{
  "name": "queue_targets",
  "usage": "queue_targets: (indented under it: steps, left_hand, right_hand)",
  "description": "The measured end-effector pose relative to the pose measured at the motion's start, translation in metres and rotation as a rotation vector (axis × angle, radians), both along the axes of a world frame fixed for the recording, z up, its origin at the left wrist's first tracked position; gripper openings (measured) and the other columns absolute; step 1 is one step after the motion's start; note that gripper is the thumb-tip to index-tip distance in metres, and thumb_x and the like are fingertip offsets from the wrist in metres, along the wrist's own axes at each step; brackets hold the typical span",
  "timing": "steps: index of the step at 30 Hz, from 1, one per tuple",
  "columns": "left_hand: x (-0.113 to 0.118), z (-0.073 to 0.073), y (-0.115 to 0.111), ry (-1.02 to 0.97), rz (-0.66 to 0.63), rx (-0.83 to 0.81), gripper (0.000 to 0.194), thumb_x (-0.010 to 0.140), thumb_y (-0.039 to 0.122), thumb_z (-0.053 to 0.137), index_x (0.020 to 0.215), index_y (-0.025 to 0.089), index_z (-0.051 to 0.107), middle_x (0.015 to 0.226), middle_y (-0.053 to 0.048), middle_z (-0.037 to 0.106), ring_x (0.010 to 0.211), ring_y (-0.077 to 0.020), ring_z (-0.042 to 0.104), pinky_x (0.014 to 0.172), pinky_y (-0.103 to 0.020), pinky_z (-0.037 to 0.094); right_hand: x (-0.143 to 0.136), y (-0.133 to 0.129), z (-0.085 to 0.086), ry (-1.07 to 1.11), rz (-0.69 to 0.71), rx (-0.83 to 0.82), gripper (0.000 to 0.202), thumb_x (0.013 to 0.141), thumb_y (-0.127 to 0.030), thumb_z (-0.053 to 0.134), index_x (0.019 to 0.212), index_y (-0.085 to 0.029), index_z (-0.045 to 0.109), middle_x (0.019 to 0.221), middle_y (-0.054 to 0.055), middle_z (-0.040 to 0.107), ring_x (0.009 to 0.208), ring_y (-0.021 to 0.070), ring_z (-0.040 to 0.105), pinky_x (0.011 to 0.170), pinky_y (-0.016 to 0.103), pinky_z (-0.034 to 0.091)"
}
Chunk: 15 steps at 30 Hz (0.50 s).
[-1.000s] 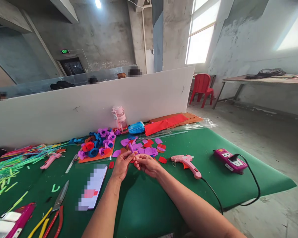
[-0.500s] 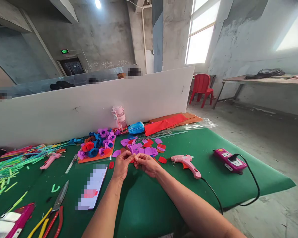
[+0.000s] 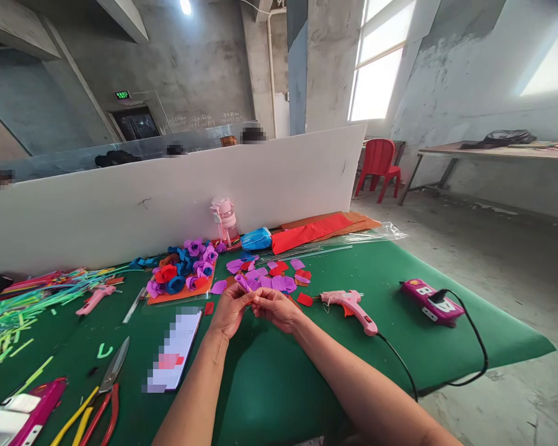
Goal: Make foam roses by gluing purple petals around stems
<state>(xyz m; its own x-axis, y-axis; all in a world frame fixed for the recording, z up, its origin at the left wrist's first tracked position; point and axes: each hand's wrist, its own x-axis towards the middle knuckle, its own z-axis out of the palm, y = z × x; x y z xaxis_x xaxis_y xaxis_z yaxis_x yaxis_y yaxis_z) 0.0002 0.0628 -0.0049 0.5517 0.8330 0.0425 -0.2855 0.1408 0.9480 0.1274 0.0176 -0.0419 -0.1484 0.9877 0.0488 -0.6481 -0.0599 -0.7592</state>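
Observation:
Just above the table's middle, my left hand is closed in a pinch. A curled purple petal, which looks like foam or felt, sticks up from its fingertips. My right hand is also closed, its thumb and fingers meeting the left fingertips; what lies between them is hidden. Loose purple petals and red petals lie spread just behind both hands. A pink glue gun rests to the right of my right hand. Left of my left hand lies a phone with its screen partly blurred.
Finished-looking purple, blue and red flowers sit on an orange sheet. Scissors, pliers and a second glue gun lie left. A power strip is right. A pink bottle stands by the white partition.
A curled purple petal now shows above my left fingertips, where only fingers and a bit of red showed before. Both hands have stayed in nearly the same place.

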Motion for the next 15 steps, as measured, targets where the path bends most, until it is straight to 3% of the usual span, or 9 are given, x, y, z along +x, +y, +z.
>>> queue_targets:
  steps: [8, 15]
  left_hand:
    - [-0.0035, -0.0043, 0.0085, 0.011, 0.011, -0.047, 0.033, 0.059, 0.023, 0.078, 0.089, 0.016, 0.067, 0.072, 0.002, 0.060, 0.062, -0.0068, 0.050, 0.063, -0.021, 0.039]
    - [-0.0007, -0.0083, 0.0095, 0.033, 0.068, -0.075, 0.024, 0.060, 0.027, 0.077, 0.080, 0.014, 0.072, 0.071, -0.003, 0.066, 0.065, -0.0102, 0.052, 0.064, -0.024, 0.041]
  right_hand:
    - [0.0005, 0.0031, -0.0016, 0.027, -0.100, -0.053, 0.030, 0.064, -0.038, 0.076, 0.073, -0.015, 0.059, 0.057, -0.003, 0.057, 0.051, 0.0072, 0.053, 0.051, 0.020, 0.039]
    - [0.0009, 0.0028, -0.0035, 0.039, -0.017, -0.086, 0.030, 0.063, -0.035, 0.077, 0.074, -0.014, 0.059, 0.062, -0.002, 0.060, 0.053, 0.0055, 0.054, 0.055, 0.019, 0.042]
